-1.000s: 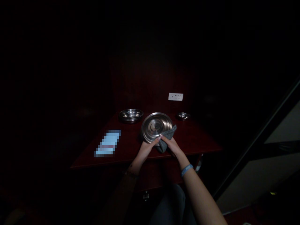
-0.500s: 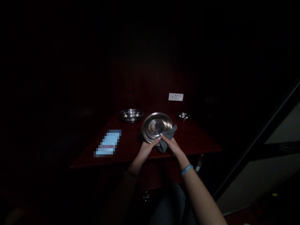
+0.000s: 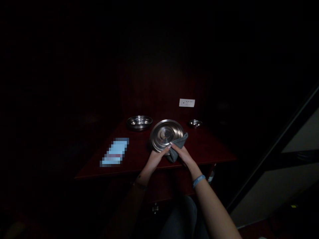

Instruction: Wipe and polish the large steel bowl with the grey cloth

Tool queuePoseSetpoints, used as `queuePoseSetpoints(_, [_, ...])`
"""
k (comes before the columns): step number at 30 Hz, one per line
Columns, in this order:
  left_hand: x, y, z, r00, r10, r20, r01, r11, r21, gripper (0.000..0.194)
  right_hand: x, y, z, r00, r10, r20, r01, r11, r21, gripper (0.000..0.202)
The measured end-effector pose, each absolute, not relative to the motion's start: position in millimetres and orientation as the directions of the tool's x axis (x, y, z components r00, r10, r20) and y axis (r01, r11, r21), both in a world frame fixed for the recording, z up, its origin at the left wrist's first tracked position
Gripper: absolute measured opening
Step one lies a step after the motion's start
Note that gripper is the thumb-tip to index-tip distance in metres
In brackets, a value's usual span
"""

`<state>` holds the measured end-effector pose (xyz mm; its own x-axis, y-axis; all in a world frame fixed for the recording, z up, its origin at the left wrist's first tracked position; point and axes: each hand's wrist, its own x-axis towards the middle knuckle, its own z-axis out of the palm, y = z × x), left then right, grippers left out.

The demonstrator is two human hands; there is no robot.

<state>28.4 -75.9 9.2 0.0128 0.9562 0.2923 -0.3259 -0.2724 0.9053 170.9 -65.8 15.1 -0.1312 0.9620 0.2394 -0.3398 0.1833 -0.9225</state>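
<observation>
A round, shiny metal plate point(image 3: 165, 132) is held tilted above the front part of the dark red table, its inner face toward me. My left hand point(image 3: 156, 158) grips its lower left rim, thumb on top and the other fingers hidden beneath. My right hand point(image 3: 182, 153) holds a grey cloth point(image 3: 178, 143) against the plate's lower right rim, with the thumb pressed near my left thumb. Part of the cloth hangs below the rim.
Metal bowls or plates point(image 3: 139, 122) are stacked at the table's back left. A small metal bowl point(image 3: 195, 123) stands at the back right, below a white wall socket point(image 3: 186, 103). A blurred bluish rectangle point(image 3: 115, 152) lies on the table point(image 3: 209, 147) at left.
</observation>
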Motion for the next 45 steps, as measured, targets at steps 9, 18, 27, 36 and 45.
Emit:
queuePoseSetpoints(9, [29.0,-74.2,9.0,0.019,0.954,0.3,-0.343,-0.275,0.898,0.063,171.1,-61.9,11.5,-0.118,0.964,0.239,-0.34,0.187,-0.922,0.05])
queuePoseSetpoints(18, [28.7,-73.5,7.9,0.019,0.949,0.314,-0.31,-0.293,0.904,0.058,172.2,-59.1,9.7,-0.123,0.964,0.236,-0.337,0.183,-0.923,0.048])
queuePoseSetpoints(27, [29.4,-75.4,10.8,0.014,0.95,0.312,-0.311,-0.292,0.904,0.061,170.8,-62.7,14.2,-0.085,0.968,0.235,-0.338,0.194,-0.921,0.051])
queuePoseSetpoints(36, [29.3,-80.2,14.2,0.035,0.948,0.316,-0.327,-0.288,0.9,0.059,169.5,-60.0,16.6,-0.066,0.976,0.208,-0.347,0.173,-0.922,0.045])
queuePoseSetpoints(45, [29.8,-78.4,13.0,0.019,0.952,0.304,-0.323,-0.282,0.903,0.059,167.7,-61.3,14.6,-0.055,0.973,0.226,-0.352,0.193,-0.916,0.051])
